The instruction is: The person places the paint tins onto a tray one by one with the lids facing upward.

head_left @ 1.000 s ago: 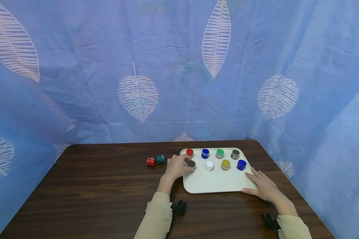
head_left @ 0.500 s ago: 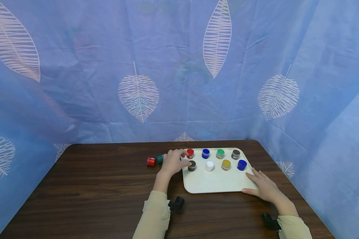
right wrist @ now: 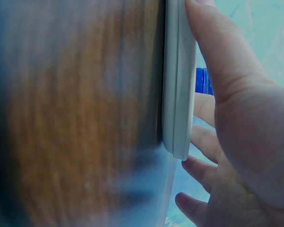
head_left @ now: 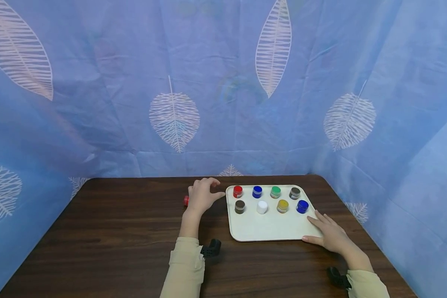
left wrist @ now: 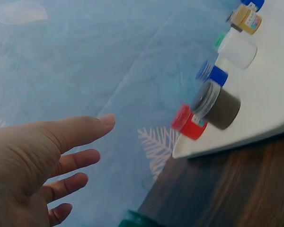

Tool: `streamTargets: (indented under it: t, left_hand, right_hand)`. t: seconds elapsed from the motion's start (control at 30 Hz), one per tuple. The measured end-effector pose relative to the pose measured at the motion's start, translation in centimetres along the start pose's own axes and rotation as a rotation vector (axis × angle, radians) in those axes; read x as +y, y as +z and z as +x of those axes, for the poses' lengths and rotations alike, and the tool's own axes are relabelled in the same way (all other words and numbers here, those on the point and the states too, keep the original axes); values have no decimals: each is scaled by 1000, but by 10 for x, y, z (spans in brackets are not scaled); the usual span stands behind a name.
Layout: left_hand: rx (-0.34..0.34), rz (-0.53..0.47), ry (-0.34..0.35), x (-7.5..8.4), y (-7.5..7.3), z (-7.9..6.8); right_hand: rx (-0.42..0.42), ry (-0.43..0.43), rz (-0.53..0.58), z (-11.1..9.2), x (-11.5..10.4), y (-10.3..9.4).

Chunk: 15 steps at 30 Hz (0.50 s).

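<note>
My left hand (head_left: 201, 196) is off the tray's left side, fingers spread and nothing in them. The white tray (head_left: 268, 227) bears two rows of small paint jars. At the left end of its front row stands a dark brown paint jar (head_left: 240, 207), with a red paint jar (head_left: 237, 191) behind it. My right hand (head_left: 329, 234) rests at the tray's right front corner, thumb on the rim and fingers extended along the side. Beyond my left hand, a red jar (head_left: 186, 200) is partly covered; a teal jar (left wrist: 137, 220) peeks in at the bottom of the left wrist view.
Also on the tray are blue (head_left: 257, 191), green (head_left: 275, 192), dark (head_left: 294, 193), white (head_left: 262, 207), yellow (head_left: 282, 206) and a second blue jar (head_left: 302, 206). A blue leaf-print cloth (head_left: 223, 103) hangs behind the dark wooden table (head_left: 115, 240).
My left hand has let go of the dark brown paint jar, which stays on the tray, and has moved left over the teal jar's spot. My right hand has stayed at the tray corner.
</note>
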<state>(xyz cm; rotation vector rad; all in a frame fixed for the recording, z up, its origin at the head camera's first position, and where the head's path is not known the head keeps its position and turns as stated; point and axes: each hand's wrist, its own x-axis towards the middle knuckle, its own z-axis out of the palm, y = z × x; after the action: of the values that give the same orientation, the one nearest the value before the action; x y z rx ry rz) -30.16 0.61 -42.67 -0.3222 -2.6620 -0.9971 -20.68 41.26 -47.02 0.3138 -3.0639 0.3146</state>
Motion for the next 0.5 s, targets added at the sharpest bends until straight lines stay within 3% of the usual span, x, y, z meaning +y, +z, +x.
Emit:
streamTargets:
  t: [0.27, 0.5]
  left_hand:
    - [24, 102, -12, -18, -7, 2]
    - [-56, 255, 9, -33, -12, 5]
  right_hand:
    - [4, -3, 7, 0, 1, 2]
    - [6, -1, 1, 0, 0, 1]
